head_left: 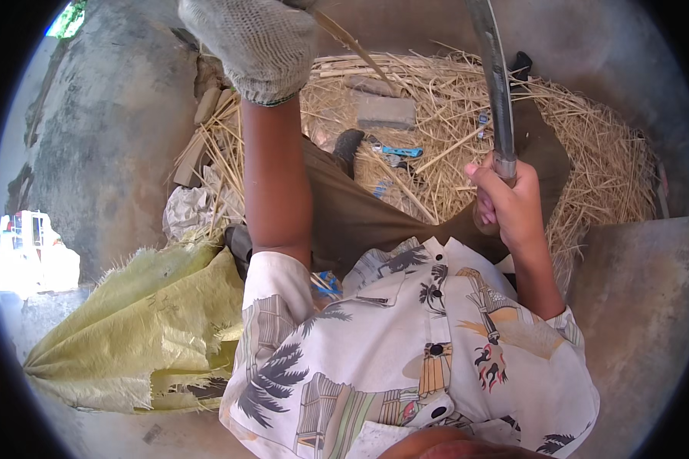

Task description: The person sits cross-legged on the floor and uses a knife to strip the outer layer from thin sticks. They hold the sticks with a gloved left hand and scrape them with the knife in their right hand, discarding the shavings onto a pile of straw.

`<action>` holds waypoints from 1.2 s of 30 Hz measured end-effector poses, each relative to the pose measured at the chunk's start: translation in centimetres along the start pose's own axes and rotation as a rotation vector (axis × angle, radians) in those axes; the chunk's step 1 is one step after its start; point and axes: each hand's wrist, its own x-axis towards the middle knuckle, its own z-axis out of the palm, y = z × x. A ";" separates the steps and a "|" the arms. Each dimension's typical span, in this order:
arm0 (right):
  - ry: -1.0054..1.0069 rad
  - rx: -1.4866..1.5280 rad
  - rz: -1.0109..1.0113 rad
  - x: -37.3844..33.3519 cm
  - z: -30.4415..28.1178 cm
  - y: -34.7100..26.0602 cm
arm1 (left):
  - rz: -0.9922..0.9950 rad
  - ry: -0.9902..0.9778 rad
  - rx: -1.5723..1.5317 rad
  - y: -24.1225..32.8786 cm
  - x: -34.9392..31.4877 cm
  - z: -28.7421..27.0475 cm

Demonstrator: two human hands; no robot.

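My left hand (256,46), in a grey-white knitted glove, is raised at the top edge, its fingers mostly cut off by the frame. A thin straw-coloured strip (356,47) runs from beside the glove down to the right, seemingly held in it. My bare right hand (513,203) is closed round the handle of a long knife (494,73). Its narrow, slightly curved grey blade points away from me and leaves the view at the top. A metal collar sits just above my fist.
Loose straw and split strips (605,153) cover the floor round my legs. Among them lie a grey brick (386,113) and a blue-handled tool (402,151). A torn yellow-green woven sack (161,321) is at left, near crumpled pale plastic (187,213). Concrete walls (115,138) surround me.
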 end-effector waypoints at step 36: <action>-0.069 -0.253 -0.040 8.7 3.7 14.8 | -0.107 0.228 0.143 -6.7 -5.1 -2.5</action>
